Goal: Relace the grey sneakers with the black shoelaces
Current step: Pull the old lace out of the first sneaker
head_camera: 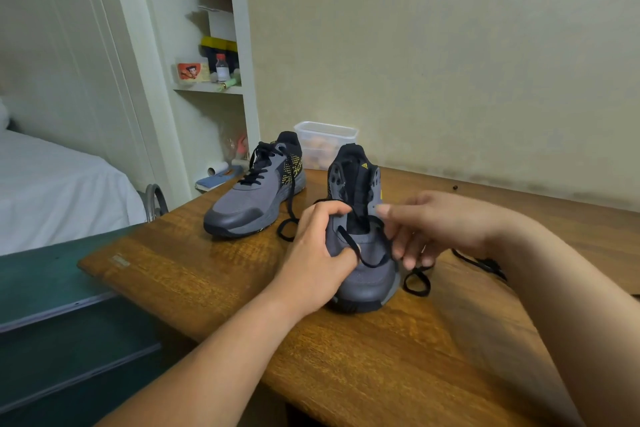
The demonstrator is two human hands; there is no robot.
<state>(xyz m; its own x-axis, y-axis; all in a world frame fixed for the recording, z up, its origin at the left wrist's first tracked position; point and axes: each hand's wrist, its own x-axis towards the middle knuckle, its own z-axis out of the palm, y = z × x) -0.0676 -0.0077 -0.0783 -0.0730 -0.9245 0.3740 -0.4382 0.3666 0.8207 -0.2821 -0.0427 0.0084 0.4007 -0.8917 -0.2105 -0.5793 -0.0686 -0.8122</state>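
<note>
Gripping grey mesh sneaker (pixel 367 276) w/ your left hand (pixel 317 255); right hand (pixel 427 229) beside it pinches flat black shoelace (pixel 372 266).

Two grey sneakers (pixel 249 201) (pixel 367 274), two black shoelaces (pixel 263 163) (pixel 417 282), two hands (pixel 318 250) (pixel 436 229), one clear plastic tub (pixel 325 142), one wooden table (pixel 346 357)

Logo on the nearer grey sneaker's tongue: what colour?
The logo on the grey sneaker is yellow; head view.

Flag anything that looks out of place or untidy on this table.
The near sneaker, gripped by the left hand, has bare upper eyelets; its black lace trails loose over the table to the right. The far sneaker is laced but untied, one lace end dangling onto the wood.
</note>
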